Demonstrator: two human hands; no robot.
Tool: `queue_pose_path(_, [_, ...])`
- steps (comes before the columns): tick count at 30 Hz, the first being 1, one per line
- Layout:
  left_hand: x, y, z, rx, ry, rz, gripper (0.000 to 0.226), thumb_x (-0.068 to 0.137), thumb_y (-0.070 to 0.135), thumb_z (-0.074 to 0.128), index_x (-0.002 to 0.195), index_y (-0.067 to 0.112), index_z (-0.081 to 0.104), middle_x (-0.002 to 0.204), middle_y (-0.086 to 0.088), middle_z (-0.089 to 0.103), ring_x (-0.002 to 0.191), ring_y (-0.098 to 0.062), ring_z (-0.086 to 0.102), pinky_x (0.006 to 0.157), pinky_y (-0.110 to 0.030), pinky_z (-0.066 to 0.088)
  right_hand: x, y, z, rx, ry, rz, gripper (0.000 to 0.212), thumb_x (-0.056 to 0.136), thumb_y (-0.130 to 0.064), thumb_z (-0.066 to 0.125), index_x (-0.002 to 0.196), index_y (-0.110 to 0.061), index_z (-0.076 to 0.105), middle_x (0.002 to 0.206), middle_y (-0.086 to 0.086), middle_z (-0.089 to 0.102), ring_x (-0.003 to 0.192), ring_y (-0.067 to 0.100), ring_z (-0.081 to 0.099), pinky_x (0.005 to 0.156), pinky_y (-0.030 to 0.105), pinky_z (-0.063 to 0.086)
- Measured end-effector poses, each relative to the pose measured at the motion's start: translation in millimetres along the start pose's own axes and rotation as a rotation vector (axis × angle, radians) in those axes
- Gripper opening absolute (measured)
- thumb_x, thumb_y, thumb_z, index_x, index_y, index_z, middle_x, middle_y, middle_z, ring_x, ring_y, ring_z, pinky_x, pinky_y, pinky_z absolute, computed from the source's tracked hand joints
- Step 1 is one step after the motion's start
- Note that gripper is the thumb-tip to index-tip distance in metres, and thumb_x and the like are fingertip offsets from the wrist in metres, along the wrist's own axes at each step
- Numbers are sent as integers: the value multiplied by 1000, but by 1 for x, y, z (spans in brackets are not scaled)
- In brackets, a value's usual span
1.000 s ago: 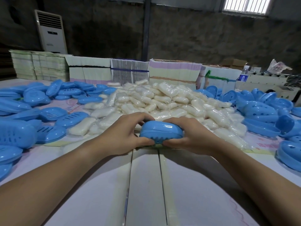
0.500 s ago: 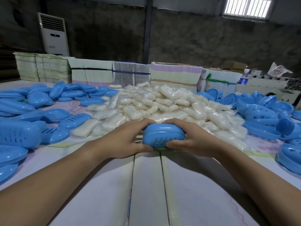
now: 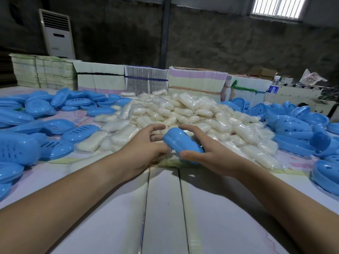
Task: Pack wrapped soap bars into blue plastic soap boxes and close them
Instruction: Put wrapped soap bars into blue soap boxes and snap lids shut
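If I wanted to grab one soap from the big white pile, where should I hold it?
Probably one loose at the pile's near left edge, like the wrapped bar lying flat and alone on the table. Come from above and pinch across its narrow middle, thumb on one long side, fingers on the other. The wrapper looks slippery, so squeeze the bar, not the film.

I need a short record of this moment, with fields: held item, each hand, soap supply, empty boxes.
held item: closed blue soap box, tilted
right hand: grips the box, thumb on its near end
left hand: fingers loosely curled beside the box; contact unclear
soap supply: heap of wrapped soap bars behind the hands
empty boxes: blue box halves on both sides
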State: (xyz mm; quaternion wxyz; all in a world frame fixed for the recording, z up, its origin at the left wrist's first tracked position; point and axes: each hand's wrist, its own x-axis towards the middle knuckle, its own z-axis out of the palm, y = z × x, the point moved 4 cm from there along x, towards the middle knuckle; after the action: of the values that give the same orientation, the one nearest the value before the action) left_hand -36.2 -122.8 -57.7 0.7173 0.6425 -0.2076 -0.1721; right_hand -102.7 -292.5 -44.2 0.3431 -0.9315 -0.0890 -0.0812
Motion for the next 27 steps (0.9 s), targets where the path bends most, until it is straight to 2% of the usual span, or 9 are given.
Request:
queue_pose_path(3, [1,0,3,-349,-21,-87,48,82,-8,69,126,4,55,108,-22,74,93,-26,75,78,-29,62,2,-1,3,63,28,-23,71,79,-54,63,142,-47,29,116,0,54,99,19,59,91,37,53])
queue_pose_path(6, [2,-5,4,-332,-61,-117,28,88,2,66,115,-2,64,115,-22,72,111,-28,69,93,-31,57,3,-3,8,141,20,-51,67,88,-41,68,143,-39,30,113,-6,54,92,3,59,80,17,50])
queue_pose_path(8, [3,-7,4,-295,-64,-105,21,90,5,65,110,-1,66,118,-21,70,117,-28,66,100,-34,53,4,-5,10,183,5,-49,64,89,-40,64,143,-36,29,113,-11,53,89,-6,57,79,12,46])
queue_pose_path(10, [3,-8,5,-251,-65,-72,23,90,8,65,111,1,66,118,-20,70,116,-27,66,102,-34,52,3,-7,10,221,9,-40,63,87,-44,56,143,-37,27,119,-14,51,101,-6,55,88,14,44])
queue_pose_path(12, [2,-8,7,-200,-74,-42,25,91,10,64,114,1,65,117,-18,71,113,-26,66,105,-37,49,2,-7,10,221,22,-33,67,86,-45,52,146,-34,26,128,-11,48,117,6,52,102,23,41])
queue_pose_path(14, [1,-7,8,-164,-79,-29,25,92,11,63,115,1,66,118,-19,70,114,-28,65,110,-41,46,2,-7,10,203,29,-33,70,85,-46,52,149,-32,26,133,-6,46,120,11,50,105,27,40])
queue_pose_path(18, [0,-6,9,-127,-82,-22,23,95,12,61,115,2,66,124,-22,67,122,-31,62,112,-44,44,2,-8,10,245,34,-42,64,85,-45,54,144,-37,31,124,-5,52,105,12,58,93,23,46])
queue_pose_path(22, [0,-5,9,-119,-87,2,23,95,14,61,114,2,67,126,-25,64,108,-24,63,110,-41,46,2,-8,9,287,71,-50,60,84,-45,58,140,-40,35,119,6,56,104,24,61,92,32,51])
queue_pose_path(27, [3,-4,5,-44,-130,53,30,89,19,66,116,4,68,107,-13,74,100,-17,67,104,-34,51,1,-10,8,248,33,-58,65,84,-45,56,144,-36,33,113,-6,53,89,0,59,79,18,47])
